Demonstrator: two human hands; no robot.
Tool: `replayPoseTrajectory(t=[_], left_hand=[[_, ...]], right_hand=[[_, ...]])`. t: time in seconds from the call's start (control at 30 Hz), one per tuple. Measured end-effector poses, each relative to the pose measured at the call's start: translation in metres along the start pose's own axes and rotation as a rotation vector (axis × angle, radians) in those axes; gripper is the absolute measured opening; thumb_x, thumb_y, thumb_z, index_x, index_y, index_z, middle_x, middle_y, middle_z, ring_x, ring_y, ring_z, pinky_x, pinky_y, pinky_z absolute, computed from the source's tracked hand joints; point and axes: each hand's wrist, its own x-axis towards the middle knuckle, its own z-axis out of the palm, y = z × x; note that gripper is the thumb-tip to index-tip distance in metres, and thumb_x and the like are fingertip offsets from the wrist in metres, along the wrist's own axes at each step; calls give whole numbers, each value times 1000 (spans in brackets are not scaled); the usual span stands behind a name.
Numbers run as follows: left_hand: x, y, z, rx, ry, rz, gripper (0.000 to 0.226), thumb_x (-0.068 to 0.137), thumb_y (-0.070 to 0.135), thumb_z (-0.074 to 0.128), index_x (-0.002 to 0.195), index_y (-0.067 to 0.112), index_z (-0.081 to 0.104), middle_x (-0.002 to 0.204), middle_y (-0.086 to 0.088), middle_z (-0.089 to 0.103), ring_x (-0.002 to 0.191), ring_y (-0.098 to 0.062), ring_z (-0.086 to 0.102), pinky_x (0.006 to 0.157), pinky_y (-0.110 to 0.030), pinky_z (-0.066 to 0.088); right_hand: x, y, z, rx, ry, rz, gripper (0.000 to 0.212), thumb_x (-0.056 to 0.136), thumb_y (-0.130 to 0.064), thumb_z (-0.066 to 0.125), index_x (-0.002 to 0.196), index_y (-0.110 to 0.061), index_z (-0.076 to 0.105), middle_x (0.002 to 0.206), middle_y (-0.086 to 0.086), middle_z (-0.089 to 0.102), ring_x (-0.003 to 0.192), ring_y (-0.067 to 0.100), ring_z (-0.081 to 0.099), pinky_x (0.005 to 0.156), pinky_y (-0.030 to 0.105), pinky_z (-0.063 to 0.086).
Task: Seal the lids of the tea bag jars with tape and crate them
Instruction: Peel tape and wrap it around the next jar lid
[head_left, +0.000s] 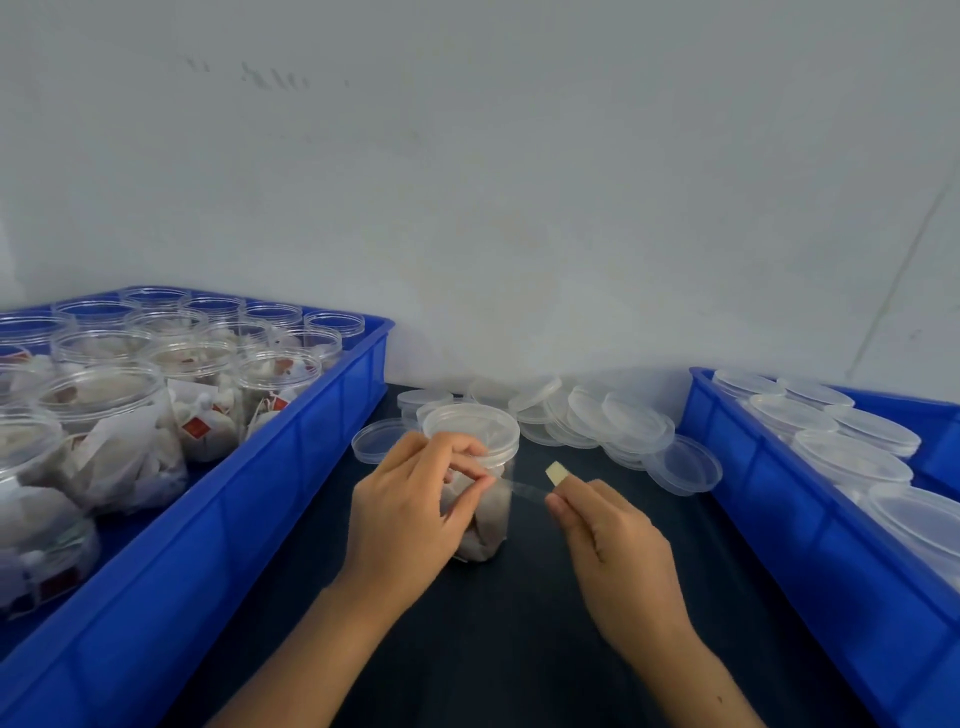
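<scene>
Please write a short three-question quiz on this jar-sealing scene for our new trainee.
1. True or false: the jar on the table already has its lid on.
2. What is stretched between the left hand and the right hand? A) string B) clear tape C) a label
3. Where do the loose lids lie?

Key: 1 true; 2 B; 3 behind the jar, against the wall, between the left crate and the right crate.

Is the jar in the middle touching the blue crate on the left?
Apart. The head view shows dark table between the jar and the left crate.
</scene>
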Motion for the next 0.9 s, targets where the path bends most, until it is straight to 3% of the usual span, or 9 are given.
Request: replayPoseTrajectory(t=[0.13,0.27,0.33,0.37,0.4,0.47,0.6,0.77,0.9], left_hand=[[2,-2,-1,-29,70,-91,29,76,29,72,98,11,68,78,9,65,72,-6,60,59,-23,54],[4,-1,-4,-20,66,-112,29,74,28,72,99,14,65,75,12,63,76,-5,61,62,-24,53],[3,-2,-1,-14,69,-125,30,74,26,71,101,16,62,73,13,61,80,-2,56,75,-27,53],[2,-4,1,-11,73,-131,31,74,24,70,102,15,61,72,13,60,82,-1,55,89,-31,51],[1,-6,2,-3,75,-135,32,74,23,70,103,14,60,72,13,59,85,-1,54,104,-36,42],[1,-10,3,20,68,-137,32,75,21,70,105,14,59,71,13,58,85,-2,54,116,-41,27],[1,-13,2,0,34,-123,27,77,21,67,101,15,58,70,13,56,80,1,54,117,-48,24],[0,-15,2,-40,0,-128,25,80,22,64,102,15,58,68,11,56,73,0,56,121,-43,16],[2,-17,0,-34,-19,-112,23,79,22,65,100,15,58,68,11,56,71,3,53,120,-38,20]], right_hand=[[21,-7,1,-137,36,-10,25,100,-40,37,84,-24,47,84,-6,52,71,16,51,63,38,50],[34,-8,3,-203,-26,-23,22,101,-42,33,84,-29,37,85,-9,50,73,14,51,65,34,50],[36,-7,5,-181,-54,-28,23,102,-41,33,85,-27,40,84,-8,50,73,15,50,65,32,48],[38,-8,6,-167,-62,-34,23,102,-40,34,85,-26,41,83,-8,50,73,15,50,64,31,46],[38,-8,8,-157,-67,-40,23,102,-39,35,84,-26,41,82,-8,49,72,15,50,62,29,43],[40,-10,11,-158,-75,-50,23,102,-38,36,84,-26,41,80,-7,48,70,14,48,60,27,39],[42,-11,14,-164,-76,-54,24,102,-37,35,84,-23,45,79,-6,49,69,16,48,59,27,38],[42,-12,13,-156,-97,-46,26,102,-37,35,86,-22,47,79,-6,49,70,16,49,62,30,42],[43,-14,12,-153,-99,-40,24,102,-36,35,85,-23,45,80,-4,50,71,17,50,64,31,43]])
